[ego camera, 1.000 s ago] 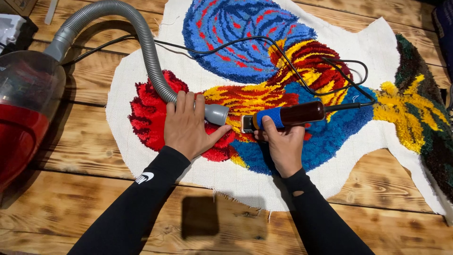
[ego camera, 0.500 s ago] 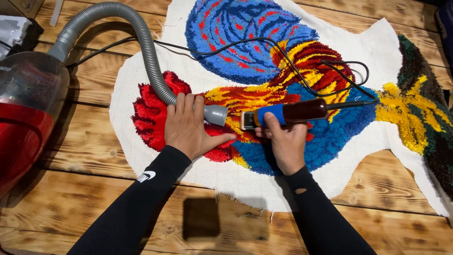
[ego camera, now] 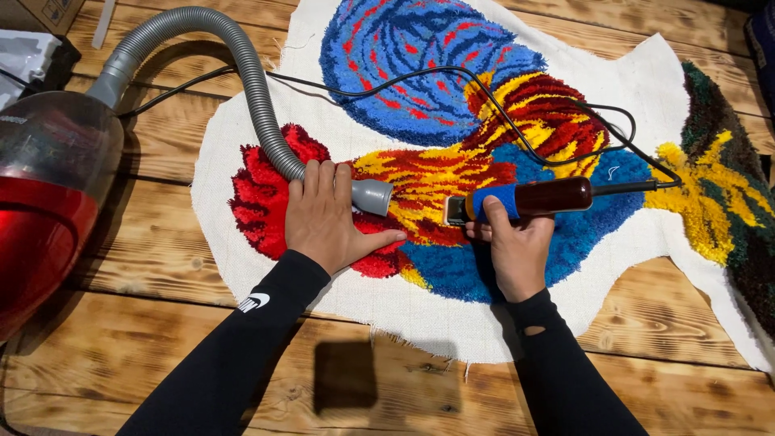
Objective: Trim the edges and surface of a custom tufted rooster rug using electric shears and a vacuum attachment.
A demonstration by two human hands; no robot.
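the left hand (ego camera: 327,216) lies flat and open on the tufted rug (ego camera: 484,153), fingers draped over the grey vacuum hose (ego camera: 242,73) just behind its nozzle (ego camera: 373,196), pinning it against the red pile. the right hand (ego camera: 517,246) is closed around an electric carving trimmer (ego camera: 521,200) with a blue and dark brown handle, its head resting on the yellow and red pile just beside the nozzle. the trimmer's black cord (ego camera: 597,137) loops across the rug. the red vacuum cleaner (ego camera: 48,202) sits at the left on the wooden plank floor (ego camera: 145,266).
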